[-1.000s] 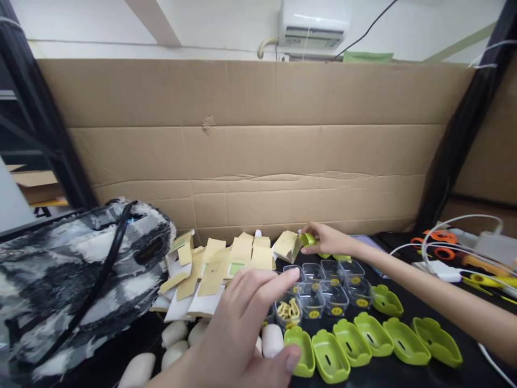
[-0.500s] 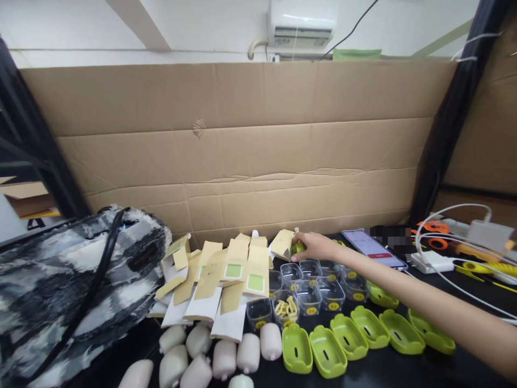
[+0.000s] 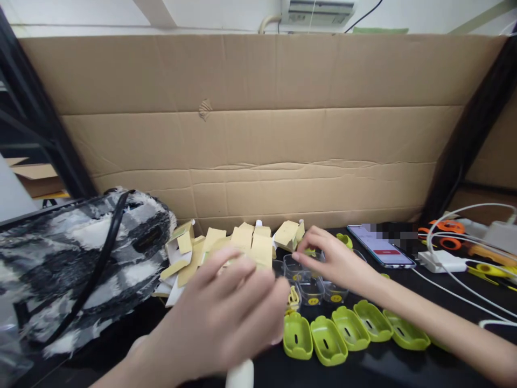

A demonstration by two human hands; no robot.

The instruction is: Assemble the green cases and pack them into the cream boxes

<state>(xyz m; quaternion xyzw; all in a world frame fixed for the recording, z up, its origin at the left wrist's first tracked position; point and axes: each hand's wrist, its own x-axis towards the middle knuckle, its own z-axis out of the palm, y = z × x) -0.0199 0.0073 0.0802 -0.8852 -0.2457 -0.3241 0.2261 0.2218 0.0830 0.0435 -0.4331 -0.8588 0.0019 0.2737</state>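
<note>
My right hand (image 3: 337, 261) hovers, grip loosely open and empty, over small clear plastic tubs (image 3: 311, 291). They look light, stiff and slick to me; best pinched by the rim. Left hand (image 3: 226, 318) is spread, blurred, holding nothing I can see.

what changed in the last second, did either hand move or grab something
The left hand, out of view half a second ago, is back low in front, hiding the white oval pieces. The right hand drew back from the small tan carton to over the clear plastic cups. The lime green lids and smartphone stayed put.
</note>
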